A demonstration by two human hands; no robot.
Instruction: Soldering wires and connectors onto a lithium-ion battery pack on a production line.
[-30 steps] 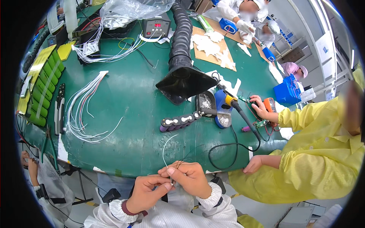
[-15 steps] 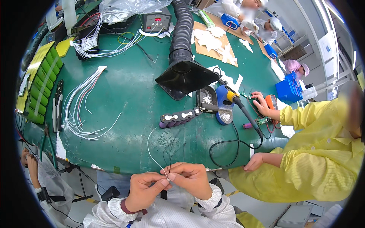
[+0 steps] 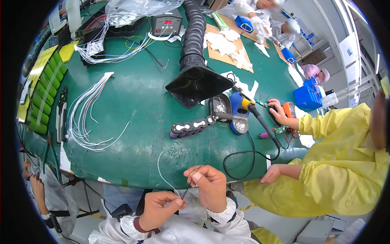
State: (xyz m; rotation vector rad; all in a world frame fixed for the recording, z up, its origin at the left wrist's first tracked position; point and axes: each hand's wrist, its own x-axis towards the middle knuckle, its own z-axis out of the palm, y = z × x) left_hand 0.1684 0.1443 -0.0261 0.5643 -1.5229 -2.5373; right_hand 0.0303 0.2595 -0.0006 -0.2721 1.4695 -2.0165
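Note:
Just off the near table edge, my left hand (image 3: 160, 208) is closed in a pinch on a small group of thin wires. One of them, a white wire (image 3: 161, 173), arcs up from the fingertips over the green table. Beside it, to the right, my right hand (image 3: 210, 190) is raised slightly and pinches a black wire (image 3: 187, 190) between thumb and fingers. Another thin dark strand runs up toward the table and is hard to follow. Beyond my hands lies a battery pack (image 3: 191, 127) of purple cells with a black top and metal tabs.
A soldering iron (image 3: 260, 116) rests in its blue stand (image 3: 239, 124), below a black fume hood (image 3: 199, 83). White wires (image 3: 83, 114), wire strippers (image 3: 62, 116) and a green cell pack (image 3: 45, 87) lie left. At right, a co-worker's yellow sleeve (image 3: 325, 124) reaches toward circuit boards and a multimeter (image 3: 289, 109).
My right hand has moved up and right, away from my left, drawing a black wire apart from the white one. My left hand has dropped slightly and keeps its pinch.

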